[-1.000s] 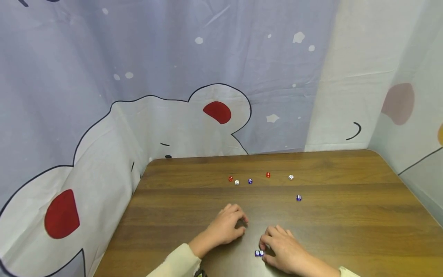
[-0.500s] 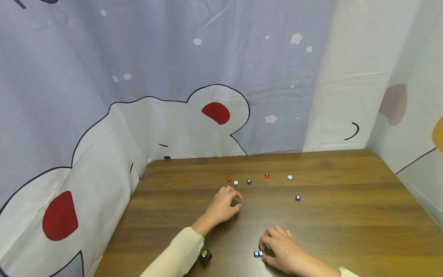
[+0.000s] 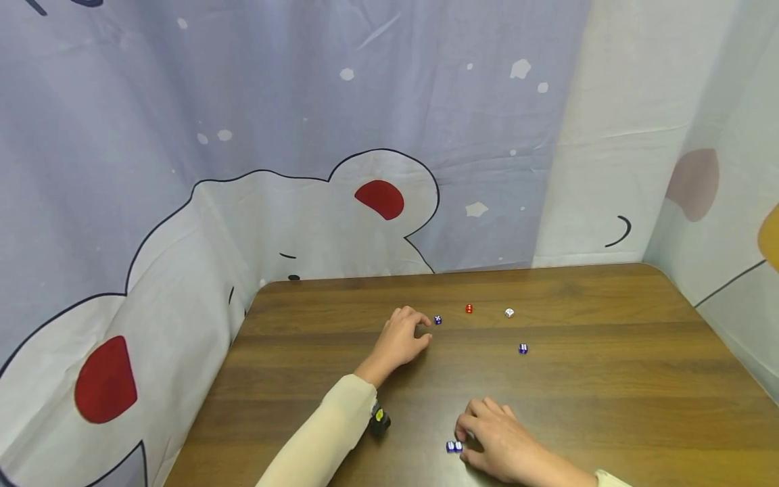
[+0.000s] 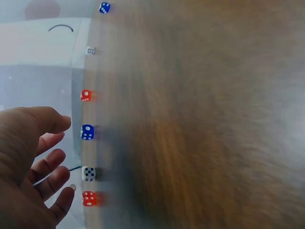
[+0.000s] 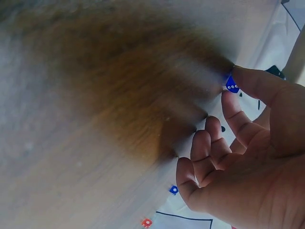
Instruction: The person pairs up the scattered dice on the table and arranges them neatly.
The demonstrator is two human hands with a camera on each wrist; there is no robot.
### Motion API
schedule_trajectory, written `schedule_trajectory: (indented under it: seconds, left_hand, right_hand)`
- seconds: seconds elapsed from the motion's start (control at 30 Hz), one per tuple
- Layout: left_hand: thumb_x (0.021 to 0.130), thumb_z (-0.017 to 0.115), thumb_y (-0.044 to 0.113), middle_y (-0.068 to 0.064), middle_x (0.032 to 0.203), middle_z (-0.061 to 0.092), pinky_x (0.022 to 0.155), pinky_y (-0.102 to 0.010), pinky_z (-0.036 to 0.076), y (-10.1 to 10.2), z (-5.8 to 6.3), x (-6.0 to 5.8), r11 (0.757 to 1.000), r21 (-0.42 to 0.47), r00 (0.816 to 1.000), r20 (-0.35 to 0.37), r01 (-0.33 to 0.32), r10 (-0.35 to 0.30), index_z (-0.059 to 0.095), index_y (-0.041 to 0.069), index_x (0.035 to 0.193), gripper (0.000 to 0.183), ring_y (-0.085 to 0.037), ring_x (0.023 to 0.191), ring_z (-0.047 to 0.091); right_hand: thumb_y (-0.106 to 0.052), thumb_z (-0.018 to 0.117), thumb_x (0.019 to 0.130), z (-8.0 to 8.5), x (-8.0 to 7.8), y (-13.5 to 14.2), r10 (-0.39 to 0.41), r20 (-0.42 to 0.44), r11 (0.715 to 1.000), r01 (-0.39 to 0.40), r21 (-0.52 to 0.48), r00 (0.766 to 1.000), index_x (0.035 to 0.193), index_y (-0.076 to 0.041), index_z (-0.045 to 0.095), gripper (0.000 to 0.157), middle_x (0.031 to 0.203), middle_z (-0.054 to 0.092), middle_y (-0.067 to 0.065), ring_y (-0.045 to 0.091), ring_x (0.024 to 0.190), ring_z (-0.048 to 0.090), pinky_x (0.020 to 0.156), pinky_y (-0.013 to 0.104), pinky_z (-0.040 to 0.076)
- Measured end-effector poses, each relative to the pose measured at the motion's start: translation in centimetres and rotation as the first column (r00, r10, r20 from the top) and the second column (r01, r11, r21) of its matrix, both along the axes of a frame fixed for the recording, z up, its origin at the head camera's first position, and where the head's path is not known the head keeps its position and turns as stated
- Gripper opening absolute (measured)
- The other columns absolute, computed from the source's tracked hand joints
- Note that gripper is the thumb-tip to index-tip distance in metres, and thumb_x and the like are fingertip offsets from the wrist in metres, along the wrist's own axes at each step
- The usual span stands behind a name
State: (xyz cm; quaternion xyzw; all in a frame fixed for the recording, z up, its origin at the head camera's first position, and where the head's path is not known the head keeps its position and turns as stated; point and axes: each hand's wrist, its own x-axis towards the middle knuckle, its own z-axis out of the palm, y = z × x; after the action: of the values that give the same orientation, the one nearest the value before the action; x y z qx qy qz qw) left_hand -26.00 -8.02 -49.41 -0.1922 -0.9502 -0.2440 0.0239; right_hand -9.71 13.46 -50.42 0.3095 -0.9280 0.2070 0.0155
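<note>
My left hand [image 3: 399, 341] reaches over the wooden table with thumb and fingers apart, holding nothing. Just right of its fingertips lies a blue die [image 3: 437, 320]. A white die [image 4: 88, 173] and a red die [image 4: 89, 198] show beyond the fingers in the left wrist view; the hand hides them in the head view. Near the front, my right hand [image 3: 499, 436] rests by two blue dice sitting side by side, the left one [image 3: 450, 446] and the right one [image 3: 458, 446]. In the right wrist view, thumb and index finger pinch a blue die [image 5: 232, 85].
Farther back on the table [image 3: 608, 379] lie another red die [image 3: 469, 308] and another white die [image 3: 509, 312]. A further blue die [image 3: 523, 349] sits to the right. A printed curtain [image 3: 487, 135] hangs behind the table's back edge. A dark device [image 3: 380, 419] is on my left wrist.
My left hand has moved away from the right hand, forward across the table toward the back dice, now covering a red and a white one. The right hand has stayed by the two blue dice.
</note>
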Motion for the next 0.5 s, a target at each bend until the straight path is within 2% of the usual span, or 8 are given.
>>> schedule_trajectory:
  seconds: [0.1,0.27,0.5]
  left_hand:
    - [0.092,0.073,0.028,-0.001,0.112,0.061,0.089,-0.039,0.041,0.4,-0.1,-0.8,1.000,-0.017,1.000,-0.020,-0.019,0.018,0.072,0.018,0.113,0.023,-0.019,0.103,0.050]
    - [0.093,0.072,0.032,0.001,0.116,0.060,0.090,-0.038,0.037,1.1,-0.2,-2.1,0.995,-0.084,0.998,-0.037,-0.053,0.050,0.071,0.022,0.114,0.023,-0.019,0.107,0.048]
    - [0.092,0.073,0.037,0.003,0.119,0.058,0.093,-0.041,0.035,1.9,-0.3,-3.5,0.984,-0.162,0.997,0.003,-0.075,0.076,0.070,0.025,0.116,0.027,-0.019,0.111,0.047]
  right_hand:
    - [-0.032,0.083,0.078,0.0,0.0,0.0,-0.002,-0.006,1.000,0.002,-0.005,1.000,0.086,-0.030,0.059,0.025,0.094,0.045,-0.018,0.005,0.086,0.039,0.071,0.027,0.030]
    - [-0.033,0.083,0.079,0.0,0.0,0.2,0.001,-0.003,1.000,-0.001,-0.004,1.000,0.086,-0.030,0.059,0.025,0.094,0.046,-0.018,0.005,0.086,0.038,0.070,0.027,0.030]
    - [-0.033,0.082,0.079,0.0,0.0,0.2,0.000,0.014,1.000,0.000,0.005,1.000,0.086,-0.031,0.059,0.024,0.094,0.046,-0.018,0.005,0.086,0.039,0.071,0.028,0.031]
